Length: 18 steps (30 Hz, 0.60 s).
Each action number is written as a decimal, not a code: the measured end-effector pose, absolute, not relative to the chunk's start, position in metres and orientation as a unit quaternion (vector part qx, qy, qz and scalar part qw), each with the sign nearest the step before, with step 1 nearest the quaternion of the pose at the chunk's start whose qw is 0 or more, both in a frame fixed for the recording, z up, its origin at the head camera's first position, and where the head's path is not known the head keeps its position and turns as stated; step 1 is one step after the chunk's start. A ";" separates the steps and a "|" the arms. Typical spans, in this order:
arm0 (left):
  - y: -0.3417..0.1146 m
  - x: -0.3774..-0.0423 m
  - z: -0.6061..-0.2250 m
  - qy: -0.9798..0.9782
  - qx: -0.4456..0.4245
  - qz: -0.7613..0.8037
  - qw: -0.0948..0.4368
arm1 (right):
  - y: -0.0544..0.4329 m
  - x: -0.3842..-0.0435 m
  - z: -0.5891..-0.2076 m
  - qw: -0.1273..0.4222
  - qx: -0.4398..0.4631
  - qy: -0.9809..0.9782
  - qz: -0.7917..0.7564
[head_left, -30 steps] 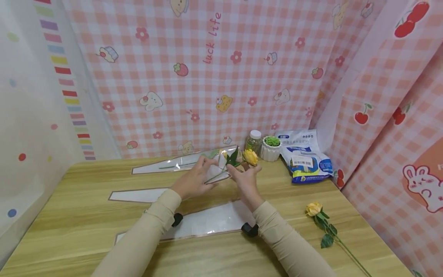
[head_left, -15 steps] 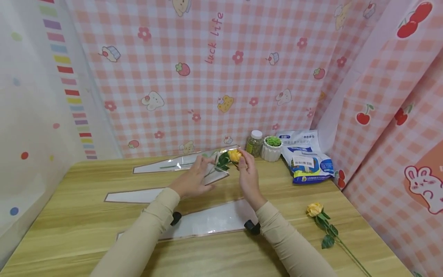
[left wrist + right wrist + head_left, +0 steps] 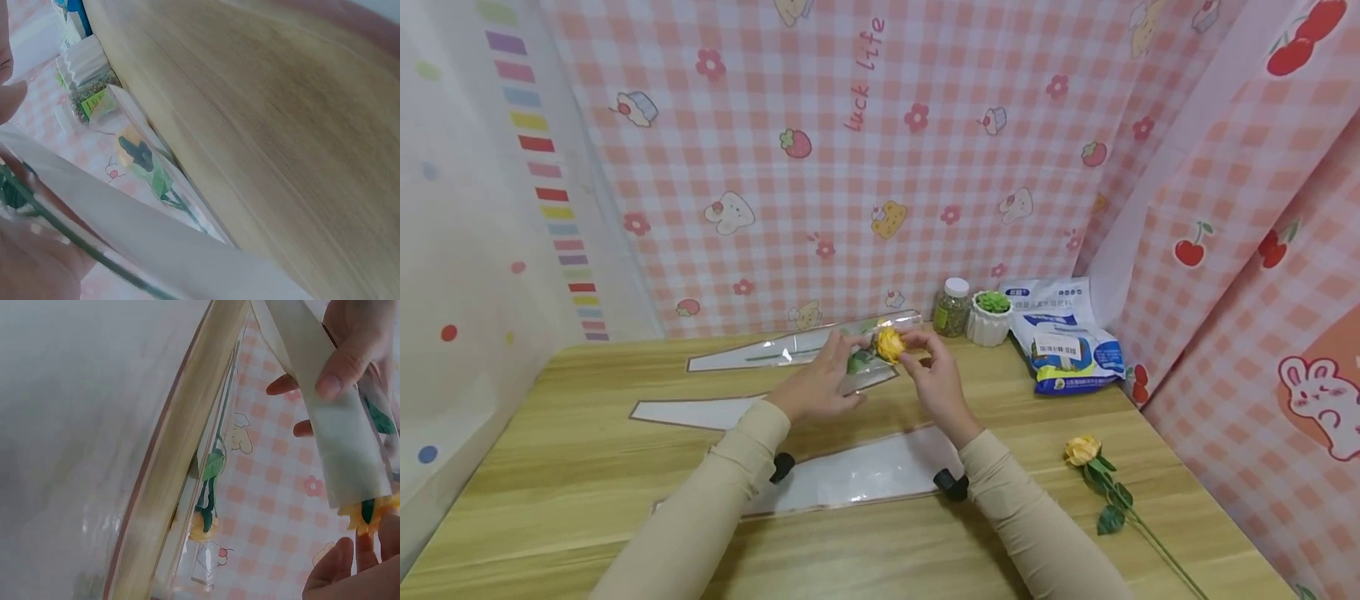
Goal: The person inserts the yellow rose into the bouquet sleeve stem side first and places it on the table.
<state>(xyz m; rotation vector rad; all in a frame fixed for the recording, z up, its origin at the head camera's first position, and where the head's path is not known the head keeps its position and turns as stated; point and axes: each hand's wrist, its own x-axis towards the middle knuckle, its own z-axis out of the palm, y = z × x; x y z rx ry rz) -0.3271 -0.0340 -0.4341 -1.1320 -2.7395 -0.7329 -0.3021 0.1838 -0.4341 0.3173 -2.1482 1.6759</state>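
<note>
My left hand (image 3: 822, 382) grips a clear, white-backed flower sleeve (image 3: 340, 444), its thumb lying on the white side in the right wrist view. Inside the sleeve runs a rose's green stem (image 3: 81, 244), with leaves behind the film. The yellow rose (image 3: 890, 344) has its bloom at the sleeve's wide mouth, petals just poking out past the edge. My right hand (image 3: 938, 379) pinches that bloom between thumb and fingers. Behind, a filled sleeve (image 3: 737, 358) holding another yellow rose (image 3: 203, 525) lies along the back of the table.
Two flat sleeves lie nearer: a partly covered one (image 3: 692, 412) and a front one (image 3: 865, 475) under the forearms. A loose yellow rose (image 3: 1082, 451) lies at right. At the back stand a jar (image 3: 952, 310), a potted succulent (image 3: 990, 323) and printed bags (image 3: 1071, 354).
The rose has slid leftward into the sleeve, leaves first, and its bloom is now at the mouth. My right hand followed it left, going from the leaves to the bloom. My left hand stayed nearly in place.
</note>
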 end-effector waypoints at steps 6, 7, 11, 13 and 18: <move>-0.033 -0.329 -0.433 -0.893 -0.370 -0.253 0.045 | 0.185 -0.304 -0.437 0.189 0.159 -0.787 0.565; -0.033 -0.330 -0.434 -0.893 -0.370 -0.252 0.048 | 0.185 -0.304 -0.437 0.185 0.160 -0.793 0.558; -0.033 -0.332 -0.438 -0.896 -0.368 -0.240 0.059 | 0.181 -0.302 -0.438 0.169 0.144 -0.817 0.533; -0.033 -0.332 -0.440 -0.897 -0.369 -0.235 0.066 | 0.179 -0.300 -0.437 0.158 0.139 -0.818 0.536; -0.032 -0.335 -0.443 -0.894 -0.377 -0.214 0.111 | 0.171 -0.293 -0.435 0.116 0.125 -0.799 0.577</move>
